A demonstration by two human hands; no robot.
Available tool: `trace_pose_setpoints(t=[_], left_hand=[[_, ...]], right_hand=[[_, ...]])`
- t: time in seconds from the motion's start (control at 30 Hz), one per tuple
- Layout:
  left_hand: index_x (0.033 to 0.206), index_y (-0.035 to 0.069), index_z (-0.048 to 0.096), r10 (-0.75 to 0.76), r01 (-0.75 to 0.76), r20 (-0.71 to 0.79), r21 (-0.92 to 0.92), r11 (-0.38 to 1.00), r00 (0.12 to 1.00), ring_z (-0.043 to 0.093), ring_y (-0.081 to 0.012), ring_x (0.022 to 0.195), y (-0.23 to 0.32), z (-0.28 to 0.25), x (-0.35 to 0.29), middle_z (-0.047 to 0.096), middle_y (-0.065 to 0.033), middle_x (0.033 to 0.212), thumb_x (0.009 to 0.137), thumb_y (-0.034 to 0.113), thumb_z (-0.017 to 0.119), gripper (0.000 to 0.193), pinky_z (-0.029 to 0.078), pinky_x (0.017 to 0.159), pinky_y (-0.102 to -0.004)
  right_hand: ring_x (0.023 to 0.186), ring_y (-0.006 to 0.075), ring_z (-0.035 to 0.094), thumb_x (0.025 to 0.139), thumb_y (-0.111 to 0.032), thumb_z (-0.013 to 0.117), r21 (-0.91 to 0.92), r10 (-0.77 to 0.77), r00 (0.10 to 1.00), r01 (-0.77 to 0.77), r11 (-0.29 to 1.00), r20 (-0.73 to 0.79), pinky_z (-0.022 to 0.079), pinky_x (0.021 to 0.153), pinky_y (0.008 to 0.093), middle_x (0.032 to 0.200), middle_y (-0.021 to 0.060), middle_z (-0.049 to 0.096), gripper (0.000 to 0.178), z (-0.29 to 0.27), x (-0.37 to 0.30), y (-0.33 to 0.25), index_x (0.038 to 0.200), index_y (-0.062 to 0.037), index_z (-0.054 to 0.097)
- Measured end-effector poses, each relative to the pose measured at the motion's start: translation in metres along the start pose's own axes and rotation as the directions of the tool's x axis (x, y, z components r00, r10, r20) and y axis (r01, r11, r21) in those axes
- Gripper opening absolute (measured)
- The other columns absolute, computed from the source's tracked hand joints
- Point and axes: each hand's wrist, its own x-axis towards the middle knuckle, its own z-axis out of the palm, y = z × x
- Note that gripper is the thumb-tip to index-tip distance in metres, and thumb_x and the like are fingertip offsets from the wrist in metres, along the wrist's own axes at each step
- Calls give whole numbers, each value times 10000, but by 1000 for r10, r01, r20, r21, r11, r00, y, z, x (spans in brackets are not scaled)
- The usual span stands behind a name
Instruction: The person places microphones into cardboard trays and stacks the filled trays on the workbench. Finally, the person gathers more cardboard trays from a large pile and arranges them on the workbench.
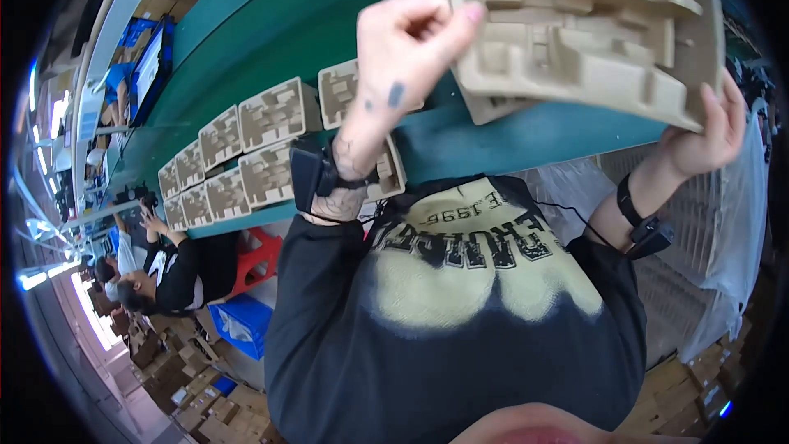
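Observation:
A beige moulded-pulp tray [604,70] with shaped compartments is held up and tilted at the upper right. My left hand [411,41] is closed at its left wall, the thumb against the edge and the other fingers curled and partly hidden. At its lower right corner, my right hand [708,127] grips the wall with bent fingers. Beneath it, part of another tray [485,108] shows on the green bench. More such trays [275,119] stand in two rows to the left, partly behind my left forearm.
The green bench [271,16] runs away to the far left, with a monitor [152,74] on its far side. Co-workers [177,275] sit along the left, near a red stool [256,259] and a blue bin [242,325]. Clear plastic sheeting [723,255] hangs over a rack at right.

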Motion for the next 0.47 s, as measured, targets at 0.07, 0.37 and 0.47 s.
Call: trace_pose_setpoints(t=[0.07,0.37,0.47], left_hand=[[535,46,566,478,-481,118,-8,877,870,489,-56,429,13,-8,-25,544,-4,486,763,135,733,296,315,395,-217],[592,39,643,272,-126,284,-441,889,919,614,-238,600,-9,-94,-115,645,-74,635,700,79,730,144,465,631,-394],[645,44,684,-53,133,383,-187,973,922,614,-266,612,-18,-113,-138,655,-62,652,726,109,732,114,468,641,-420]], right_hand=[[892,258,642,757,-25,540,47,-27,997,30,998,-67,487,856,310,975,223,644,385,-3,0,-16,1103,144,534],[949,209,590,671,-200,750,125,393,628,-618,776,672,441,863,313,1058,181,603,675,-10,-98,-24,1192,99,443],[1042,255,578,714,-272,727,-149,624,398,-753,640,672,430,938,377,1187,204,579,740,-19,-109,-25,1272,103,419]])
